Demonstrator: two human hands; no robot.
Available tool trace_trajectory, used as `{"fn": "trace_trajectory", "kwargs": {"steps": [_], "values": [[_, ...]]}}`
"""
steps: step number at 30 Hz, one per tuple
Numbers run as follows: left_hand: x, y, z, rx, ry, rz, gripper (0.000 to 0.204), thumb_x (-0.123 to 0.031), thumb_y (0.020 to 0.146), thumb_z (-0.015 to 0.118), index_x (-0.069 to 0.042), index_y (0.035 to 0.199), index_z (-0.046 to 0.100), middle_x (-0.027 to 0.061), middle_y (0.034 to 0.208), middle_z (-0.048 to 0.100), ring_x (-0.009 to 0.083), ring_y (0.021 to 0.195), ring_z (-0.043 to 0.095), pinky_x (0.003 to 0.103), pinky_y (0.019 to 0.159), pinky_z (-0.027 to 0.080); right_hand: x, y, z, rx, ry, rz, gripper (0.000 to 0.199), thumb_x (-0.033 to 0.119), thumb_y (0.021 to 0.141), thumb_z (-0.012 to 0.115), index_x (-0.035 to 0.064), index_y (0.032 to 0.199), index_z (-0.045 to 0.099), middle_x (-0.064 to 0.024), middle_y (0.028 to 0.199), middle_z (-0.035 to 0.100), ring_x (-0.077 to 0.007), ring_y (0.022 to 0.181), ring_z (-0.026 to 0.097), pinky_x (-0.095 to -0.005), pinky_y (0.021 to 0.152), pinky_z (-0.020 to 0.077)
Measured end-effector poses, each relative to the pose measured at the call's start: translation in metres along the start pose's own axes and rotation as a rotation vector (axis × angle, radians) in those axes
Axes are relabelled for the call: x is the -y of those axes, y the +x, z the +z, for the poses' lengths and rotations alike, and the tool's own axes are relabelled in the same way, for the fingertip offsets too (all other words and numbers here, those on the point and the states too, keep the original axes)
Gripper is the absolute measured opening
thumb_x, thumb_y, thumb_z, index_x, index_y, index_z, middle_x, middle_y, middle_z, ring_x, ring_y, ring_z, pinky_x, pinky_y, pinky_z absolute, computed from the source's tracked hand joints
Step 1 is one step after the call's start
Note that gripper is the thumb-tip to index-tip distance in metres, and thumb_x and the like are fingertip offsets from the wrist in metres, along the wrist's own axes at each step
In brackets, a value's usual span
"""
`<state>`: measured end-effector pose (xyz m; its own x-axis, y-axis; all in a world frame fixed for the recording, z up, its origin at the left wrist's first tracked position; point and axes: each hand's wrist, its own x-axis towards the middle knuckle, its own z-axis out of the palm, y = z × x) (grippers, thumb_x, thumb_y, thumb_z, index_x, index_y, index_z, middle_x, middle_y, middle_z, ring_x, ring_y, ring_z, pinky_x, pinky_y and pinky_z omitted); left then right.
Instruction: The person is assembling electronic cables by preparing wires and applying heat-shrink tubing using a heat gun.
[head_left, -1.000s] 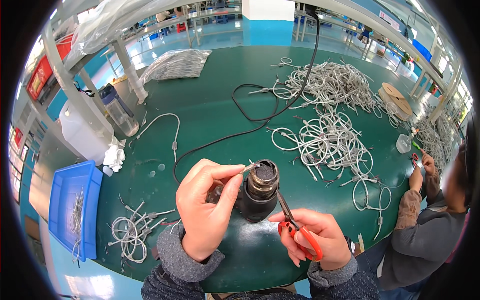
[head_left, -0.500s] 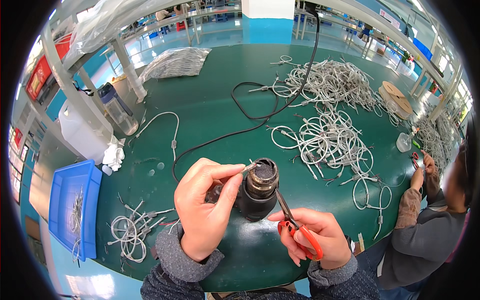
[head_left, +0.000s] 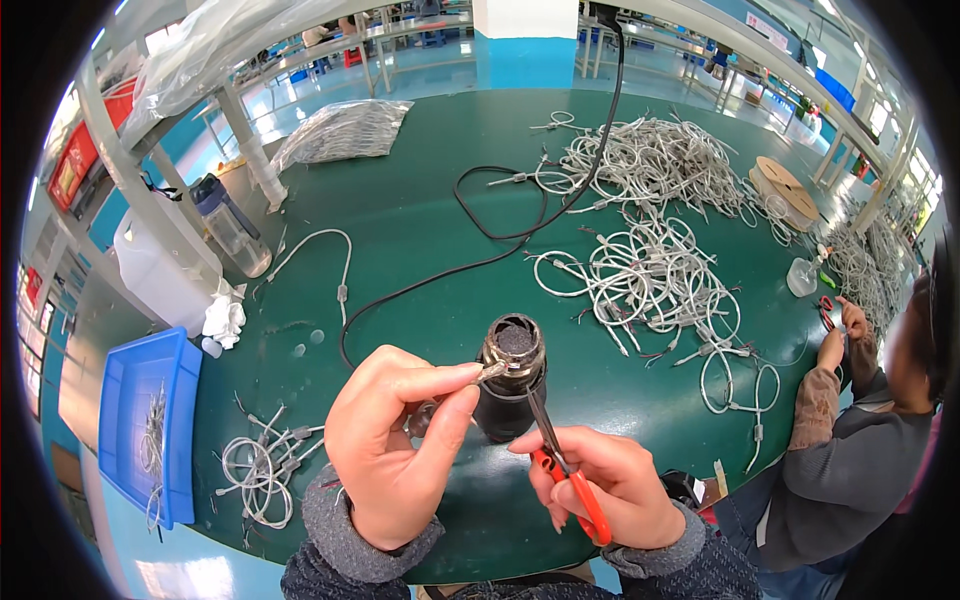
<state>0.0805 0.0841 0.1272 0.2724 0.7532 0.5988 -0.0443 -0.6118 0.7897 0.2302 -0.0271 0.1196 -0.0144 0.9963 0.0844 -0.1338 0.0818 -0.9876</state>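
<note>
Between my hands a black heat gun (head_left: pixel 506 395) stands with its round metal nozzle facing up. My left hand (head_left: pixel 400 430) is closed, thumb and fingertips pinching a small cable end (head_left: pixel 493 372) with silvery bare strands beside the nozzle's near rim. My right hand (head_left: pixel 612 487) is closed around red-handled scissors (head_left: pixel 567 475). Their dark blades look nearly together and point up at the nozzle, close to the cable end. Most of the held cable is hidden behind my left hand.
Coiled grey cables (head_left: pixel 660 270) lie in heaps across the right, with a smaller bunch (head_left: pixel 262 465) at left. A black cord (head_left: pixel 430 275) crosses the green table (head_left: pixel 400 210). A blue bin (head_left: pixel 190 430), a bottle (head_left: pixel 232 228) and a spool (head_left: pixel 783 190) stand around. A co-worker (head_left: pixel 850 450) sits at right.
My left hand has lowered the cable end from above the nozzle to its near side. My right hand has moved slightly left and down with the scissors, whose blades have turned more upright.
</note>
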Motion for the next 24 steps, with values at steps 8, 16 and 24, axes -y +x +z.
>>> {"fn": "trace_trajectory", "kwargs": {"steps": [8, 16, 24], "values": [[0.0011, -0.0011, 0.0025, 0.018, -0.030, 0.006, 0.020, 0.009, 0.075, 0.068, -0.001, 0.093, 0.068, 0.0057, 0.074, 0.058, 0.0111, 0.062, 0.055, 0.021, 0.050, 0.039, 0.0024, 0.0043, -0.0019, 0.011, 0.105, 0.053, 0.035, 0.008, 0.092, 0.052, -0.0066, 0.124, 0.050, -0.0067, 0.075, 0.055, -0.0099, 0.055, 0.053, -0.0213, 0.051, 0.0420], [0.0004, -0.0008, -0.0023, 0.092, -0.004, 0.019, 0.016, 0.011, 0.079, 0.062, 0.003, 0.093, 0.064, 0.0073, 0.081, 0.055, 0.0111, 0.067, 0.056, 0.022, 0.055, 0.049, 0.0000, 0.0047, 0.0009, -0.017, 0.095, 0.017, 0.035, 0.011, 0.093, 0.054, -0.0070, 0.123, 0.051, -0.0069, 0.073, 0.055, -0.0092, 0.053, 0.052, -0.0206, 0.048, 0.0399], [0.0012, 0.0003, 0.0006, 0.068, 0.020, 0.048, 0.020, 0.010, 0.076, 0.066, 0.000, 0.093, 0.067, 0.0067, 0.077, 0.057, 0.0122, 0.065, 0.055, 0.023, 0.052, 0.043, 0.0004, 0.0053, 0.0013, -0.043, 0.070, -0.006, 0.034, 0.012, 0.093, 0.054, -0.0072, 0.121, 0.053, -0.0053, 0.069, 0.054, -0.0077, 0.050, 0.049, -0.0202, 0.046, 0.0372]]}}
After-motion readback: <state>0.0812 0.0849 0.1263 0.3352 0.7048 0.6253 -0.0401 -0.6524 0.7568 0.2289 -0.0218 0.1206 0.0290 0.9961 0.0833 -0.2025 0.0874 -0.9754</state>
